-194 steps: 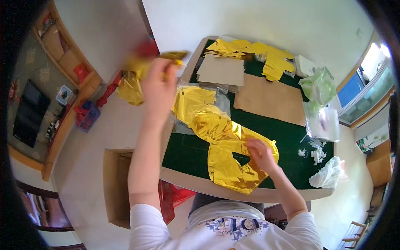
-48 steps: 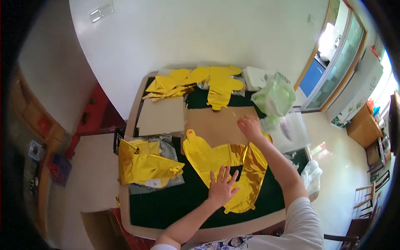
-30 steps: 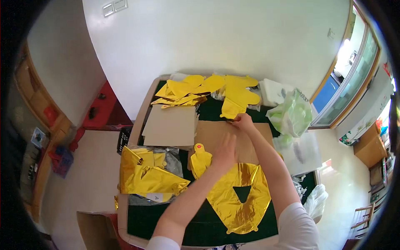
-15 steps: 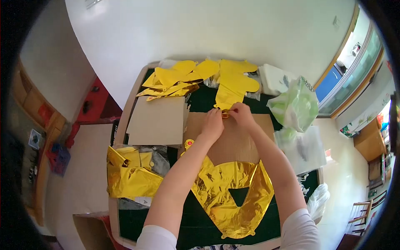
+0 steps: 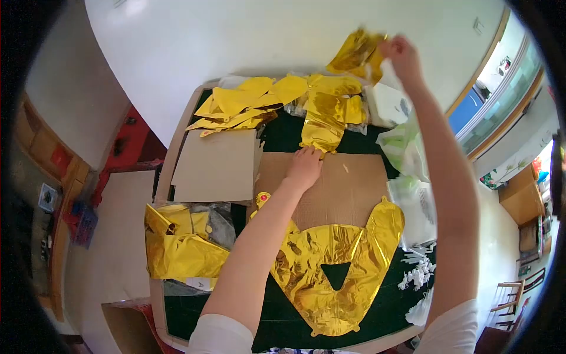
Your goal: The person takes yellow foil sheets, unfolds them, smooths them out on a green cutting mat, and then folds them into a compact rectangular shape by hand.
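Fingers (image 5: 311, 155) on foil balloon (image 5: 324, 121), lengthwise away

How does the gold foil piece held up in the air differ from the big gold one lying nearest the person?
The raised foil piece hangs bunched and folded from the right hand; the big foil balloon lies spread flat on the green table, no hand on it. The big foil balloon has a triangular hole; the raised foil piece shows none. Both are shiny gold foil.
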### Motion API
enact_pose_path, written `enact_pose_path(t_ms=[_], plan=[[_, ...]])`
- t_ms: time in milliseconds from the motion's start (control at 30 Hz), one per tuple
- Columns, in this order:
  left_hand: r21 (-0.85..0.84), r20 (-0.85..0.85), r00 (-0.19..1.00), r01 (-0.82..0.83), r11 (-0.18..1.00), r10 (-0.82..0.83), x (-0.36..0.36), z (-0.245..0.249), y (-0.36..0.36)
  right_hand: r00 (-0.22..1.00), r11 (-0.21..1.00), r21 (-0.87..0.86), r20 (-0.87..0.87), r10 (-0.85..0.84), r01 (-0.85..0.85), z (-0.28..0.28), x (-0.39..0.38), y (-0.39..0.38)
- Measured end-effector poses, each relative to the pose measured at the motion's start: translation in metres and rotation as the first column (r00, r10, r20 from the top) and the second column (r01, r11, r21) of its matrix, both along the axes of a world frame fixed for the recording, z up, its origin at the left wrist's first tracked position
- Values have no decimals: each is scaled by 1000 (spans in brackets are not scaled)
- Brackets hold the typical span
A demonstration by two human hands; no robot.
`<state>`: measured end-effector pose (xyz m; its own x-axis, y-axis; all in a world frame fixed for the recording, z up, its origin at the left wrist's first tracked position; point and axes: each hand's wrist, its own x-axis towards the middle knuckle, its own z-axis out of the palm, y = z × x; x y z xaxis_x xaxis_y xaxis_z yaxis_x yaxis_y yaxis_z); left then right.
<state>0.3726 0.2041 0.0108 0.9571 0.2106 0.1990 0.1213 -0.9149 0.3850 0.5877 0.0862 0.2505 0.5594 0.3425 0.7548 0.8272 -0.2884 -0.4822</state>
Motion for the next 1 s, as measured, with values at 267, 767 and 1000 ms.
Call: enact_pose_path(t_ms=[267,767,1000], plan=[[-75,-30,1000,-13,997,11,-4,17,-4,997,979,191,48,57,-66,119,-47,-30],[-14,130,990,-47,999,49,-274,15,-124,922,929,-167,-265,281,-331,-94,-294,-169],[44,-56,993,-105,994,107,-297,-1,-136,831,944,-108,-513,216,-312,-193,-398,-211]])
